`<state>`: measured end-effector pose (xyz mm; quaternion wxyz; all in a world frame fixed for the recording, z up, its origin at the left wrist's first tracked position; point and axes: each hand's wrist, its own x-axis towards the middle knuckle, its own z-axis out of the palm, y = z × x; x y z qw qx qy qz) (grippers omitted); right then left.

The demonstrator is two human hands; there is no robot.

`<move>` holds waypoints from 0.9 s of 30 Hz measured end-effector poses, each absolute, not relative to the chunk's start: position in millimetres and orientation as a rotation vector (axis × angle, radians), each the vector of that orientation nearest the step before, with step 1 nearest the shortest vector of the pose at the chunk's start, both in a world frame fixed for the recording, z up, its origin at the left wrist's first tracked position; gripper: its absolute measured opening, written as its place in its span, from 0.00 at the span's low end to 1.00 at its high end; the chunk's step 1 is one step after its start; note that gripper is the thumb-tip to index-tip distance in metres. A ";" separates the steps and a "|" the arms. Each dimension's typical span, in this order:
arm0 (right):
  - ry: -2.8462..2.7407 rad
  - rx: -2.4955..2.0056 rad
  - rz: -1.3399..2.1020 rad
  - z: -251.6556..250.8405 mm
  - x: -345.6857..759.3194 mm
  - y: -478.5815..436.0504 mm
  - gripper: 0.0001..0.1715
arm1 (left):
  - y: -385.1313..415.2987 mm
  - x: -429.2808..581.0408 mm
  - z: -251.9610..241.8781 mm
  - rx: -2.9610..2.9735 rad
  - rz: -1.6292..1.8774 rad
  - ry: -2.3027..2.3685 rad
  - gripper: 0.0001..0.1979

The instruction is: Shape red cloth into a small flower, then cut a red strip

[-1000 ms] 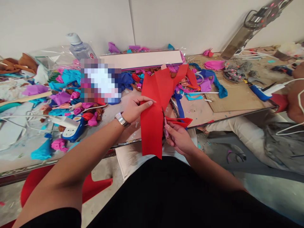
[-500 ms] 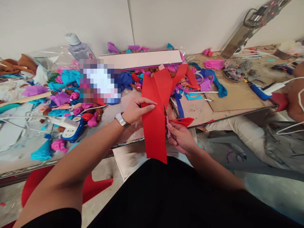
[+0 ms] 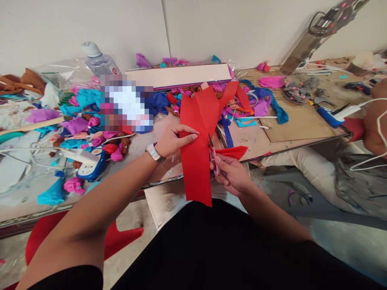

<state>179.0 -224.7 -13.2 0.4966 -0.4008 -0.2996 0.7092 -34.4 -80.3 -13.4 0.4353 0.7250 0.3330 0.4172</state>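
A long red sheet [image 3: 196,173] lies over the table's front edge, its lower end hanging down in front of me. My left hand [image 3: 178,140] pinches the sheet's left side between thumb and fingers, a metal watch on the wrist. Pink-handled scissors [image 3: 215,161] are gripped in my right hand [image 3: 234,173], their blades at the sheet's right edge and pointing up and away. A folded red flap [image 3: 234,152] sticks out to the right above my right hand. More red strips [image 3: 229,94] lie behind the sheet.
Colourful crumpled pieces [image 3: 75,125] cover the table's left and back. A bottle [image 3: 101,60] and blue-and-white power strip [image 3: 90,163] stand left. A pale long box [image 3: 178,74] lies behind. On the right are cardboard [image 3: 290,121], another power strip [image 3: 331,117] and a person's leg [image 3: 314,169].
The scissors have shifted slightly with my right hand, and their blades and handles show more clearly beside the sheet's edge. My left hand stays in nearly the same place.
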 end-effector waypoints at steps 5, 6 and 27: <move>-0.749 -0.986 1.699 -11.8 176.8 -223.2 0.26 | -81.1 -33.7 -11.6 1.799 1.026 0.847 0.19; -0.753 -0.991 1.700 -11.6 176.6 -223.1 0.26 | -81.5 -33.7 -11.1 1.800 1.021 0.850 0.19; -0.727 -0.982 1.738 -9.3 175.6 -224.5 0.25 | -84.2 -32.3 -12.3 1.773 1.027 0.835 0.21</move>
